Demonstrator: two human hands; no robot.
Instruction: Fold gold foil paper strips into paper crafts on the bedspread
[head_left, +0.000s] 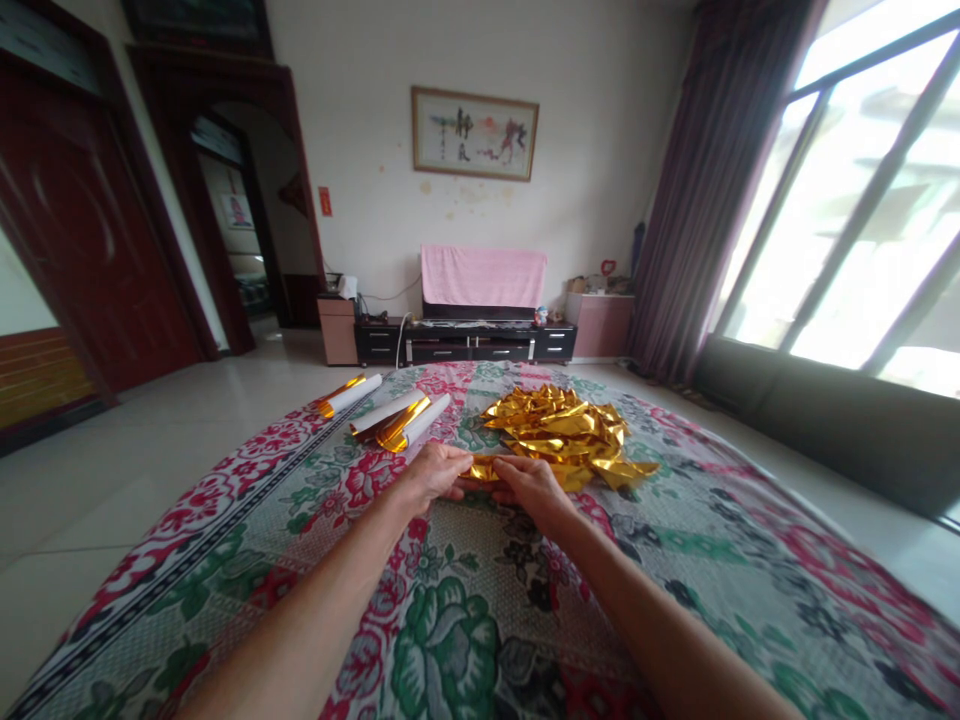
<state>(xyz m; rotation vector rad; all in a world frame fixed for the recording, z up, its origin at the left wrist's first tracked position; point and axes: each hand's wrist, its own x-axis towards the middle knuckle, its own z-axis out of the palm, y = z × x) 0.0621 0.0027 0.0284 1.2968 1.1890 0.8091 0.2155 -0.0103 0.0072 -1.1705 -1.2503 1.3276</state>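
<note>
My left hand (436, 474) and my right hand (529, 482) meet over a small piece of gold foil paper (484, 469), both pinching it with closed fingers just above a flowered cloth (450, 620). Right behind my hands lies a heap of folded gold foil pieces (564, 428). To the left of the heap rest rolled foil sheets (397, 420), white outside and gold inside, and one more roll (346, 394) further left near the cloth's edge.
The flowered cloth covers a wide surface in a living room. A pale tiled floor (112, 480) runs along the left. A low dark cabinet (465, 342) with a pink cover stands at the far wall. Big windows (862, 220) with curtains fill the right.
</note>
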